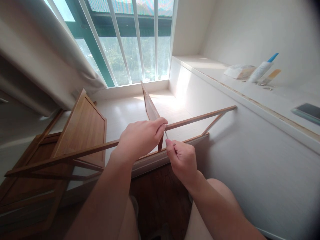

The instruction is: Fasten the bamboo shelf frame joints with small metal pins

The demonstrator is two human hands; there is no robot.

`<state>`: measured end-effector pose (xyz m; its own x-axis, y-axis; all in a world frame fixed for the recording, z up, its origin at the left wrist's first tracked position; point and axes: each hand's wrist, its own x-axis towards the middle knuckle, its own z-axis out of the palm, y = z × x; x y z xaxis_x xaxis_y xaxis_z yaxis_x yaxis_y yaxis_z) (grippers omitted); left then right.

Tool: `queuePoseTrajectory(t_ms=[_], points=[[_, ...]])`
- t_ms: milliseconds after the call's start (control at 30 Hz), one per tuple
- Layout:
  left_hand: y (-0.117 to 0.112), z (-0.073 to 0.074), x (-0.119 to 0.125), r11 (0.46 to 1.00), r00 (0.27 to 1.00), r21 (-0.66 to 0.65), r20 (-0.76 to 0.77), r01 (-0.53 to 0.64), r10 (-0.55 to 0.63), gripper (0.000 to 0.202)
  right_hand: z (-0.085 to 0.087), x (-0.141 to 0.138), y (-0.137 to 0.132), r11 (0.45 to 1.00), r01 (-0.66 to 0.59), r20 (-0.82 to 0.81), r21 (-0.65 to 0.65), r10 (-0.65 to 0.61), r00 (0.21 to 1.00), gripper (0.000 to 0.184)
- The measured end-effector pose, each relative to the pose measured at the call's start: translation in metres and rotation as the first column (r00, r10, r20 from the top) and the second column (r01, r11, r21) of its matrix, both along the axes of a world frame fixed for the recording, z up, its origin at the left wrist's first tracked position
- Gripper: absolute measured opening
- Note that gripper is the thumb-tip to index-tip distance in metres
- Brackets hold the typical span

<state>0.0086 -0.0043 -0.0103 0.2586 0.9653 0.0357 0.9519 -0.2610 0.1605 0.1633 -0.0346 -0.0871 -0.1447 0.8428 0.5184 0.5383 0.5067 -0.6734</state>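
While both hands meet at the middle of the frame, the thing they work on is a thin wooden frame [200,117], a long slat running from lower left to upper right w/ a small upright panel [150,103] rising from its centre. Left hand [140,138] is closed over the slat right where the panel joins it, fingers curled on top. Right hand [182,158] sits just below and beside it, thumb and forefinger pinched narrow on something thin and pale at the joint; too small to tell what it is, maybe a pin or strip.

As for progress, my guess: frame is only partly put together. Slat, panel and a diagonal brace near the wall look joined, but the joint under the fingers seems to be the one in hand, and a bigger wooden panel piece [83,130] lies loose-looking to the left, tilted against other boards.

Further out: white window ledge [125,110] below the frame, barred window [135,40], curtain [50,56] at left. On the right shelf [250,90], well apart, a tube [262,68] and a phone [307,111].
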Motion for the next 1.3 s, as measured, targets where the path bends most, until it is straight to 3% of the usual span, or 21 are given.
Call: queuePoseTrajectory(t_ms=[300, 500, 767, 1100, 1300], points=[[0.0, 0.0, 0.002, 1.0, 1.0, -0.014, -0.001, -0.006, 0.006, 0.043, 0.001, -0.001, -0.002, 0.981, -0.05, -0.188, -0.188, 0.014, 0.982, 0.048], [0.0, 0.002, 0.002, 1.0, 1.0, -0.014, -0.003, -0.01, 0.01, 0.041, 0.001, -0.005, -0.005, 0.932, -0.164, -0.407, -0.325, 0.019, 0.913, 0.054], [0.001, 0.002, 0.002, 1.0, 1.0, -0.019, 0.005, -0.008, 0.008, 0.043, 0.003, -0.008, -0.003, 0.873, -0.277, -0.584, -0.401, -0.011, 0.812, 0.056], [0.0, 0.001, 0.002, 1.0, 1.0, -0.007, 0.002, -0.01, 0.01, 0.041, 0.001, -0.007, -0.008, 0.924, -0.187, -0.484, -0.333, 0.003, 0.875, 0.054], [0.001, 0.003, 0.003, 0.999, 1.0, -0.026, 0.004, -0.024, 0.024, 0.042, 0.002, 0.001, -0.003, 0.972, -0.072, -0.221, -0.223, 0.022, 0.975, 0.049]])
